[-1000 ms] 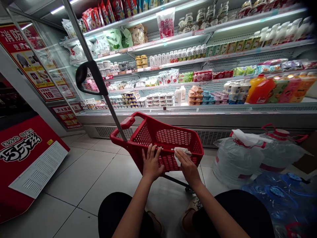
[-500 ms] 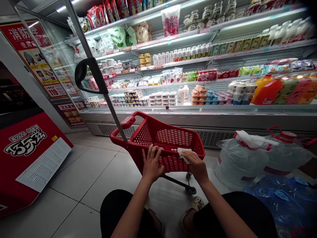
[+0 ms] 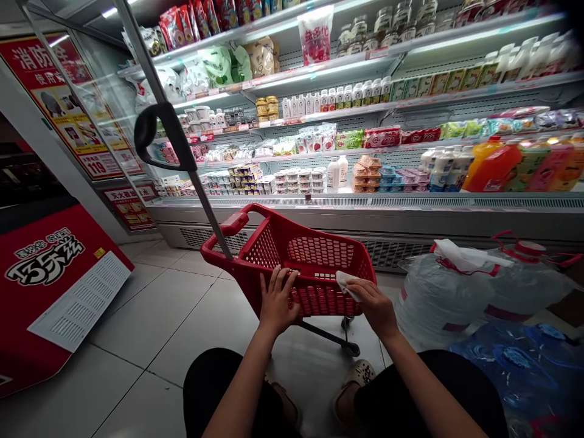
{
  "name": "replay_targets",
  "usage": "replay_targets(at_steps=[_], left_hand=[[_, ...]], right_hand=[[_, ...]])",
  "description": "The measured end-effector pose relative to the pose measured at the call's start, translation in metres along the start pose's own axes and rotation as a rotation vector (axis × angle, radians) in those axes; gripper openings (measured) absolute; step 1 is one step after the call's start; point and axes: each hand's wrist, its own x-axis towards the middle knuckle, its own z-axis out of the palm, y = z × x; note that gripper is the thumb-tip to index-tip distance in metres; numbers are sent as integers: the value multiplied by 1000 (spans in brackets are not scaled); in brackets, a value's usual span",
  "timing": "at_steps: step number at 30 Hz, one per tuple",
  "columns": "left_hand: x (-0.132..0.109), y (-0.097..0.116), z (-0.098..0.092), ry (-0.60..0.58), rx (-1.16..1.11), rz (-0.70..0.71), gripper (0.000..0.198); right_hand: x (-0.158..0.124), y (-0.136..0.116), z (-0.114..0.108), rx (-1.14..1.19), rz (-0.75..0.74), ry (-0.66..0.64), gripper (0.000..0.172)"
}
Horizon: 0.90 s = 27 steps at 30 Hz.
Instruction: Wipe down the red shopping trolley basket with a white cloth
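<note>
A red plastic shopping cart [image 3: 319,298] with a perforated basket and a long black-gripped handle [image 3: 168,137] stands before me. My left hand [image 3: 277,301] rests against the basket's near side. Its fingers are spread, with the tips on the top rim and the thumb lower on the wall. Pinched in my right hand [image 3: 374,304] is a folded white wipe [image 3: 347,285], pressed to the same rim near its right end. The basket's floor is mostly hidden by its near wall.
A refrigerated display case [image 3: 410,210] stocked with drinks and yogurts runs behind the cart. On the right floor sit bagged water jugs [image 3: 442,298] and blue water bottles [image 3: 515,365]. A red cabinet [image 3: 55,292] stands at left. My shoes [image 3: 360,377] are below the cart.
My right hand and the wipe have slid a little to the right along the rim. The left hand stays on the rim, and the cart sits slightly further left in view.
</note>
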Motion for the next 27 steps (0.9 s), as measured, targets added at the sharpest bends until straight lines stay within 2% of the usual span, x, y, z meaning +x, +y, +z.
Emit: replay_targets(at_steps=[2, 5, 11, 15, 17, 21, 27], left_hand=[[1, 1, 1, 7, -3, 3, 84], [2, 3, 4, 15, -6, 4, 83], [4, 1, 4, 15, -7, -9, 81], [3, -10, 0, -11, -23, -2, 80], [3, -17, -3, -24, -26, 3, 79], [7, -33, -8, -55, -13, 16, 79], [16, -43, -13, -42, 56, -3, 81]], right_hand=[[-4, 5, -3, -37, 34, 11, 27], [1, -3, 7, -40, 64, 39, 26], [37, -48, 43, 80, -58, 6, 24], [52, -64, 53, 101, -86, -27, 29], [52, -61, 51, 103, -88, -62, 33], [40, -38, 37, 104, -72, -126, 36], [9, -13, 14, 93, 18, -80, 33]])
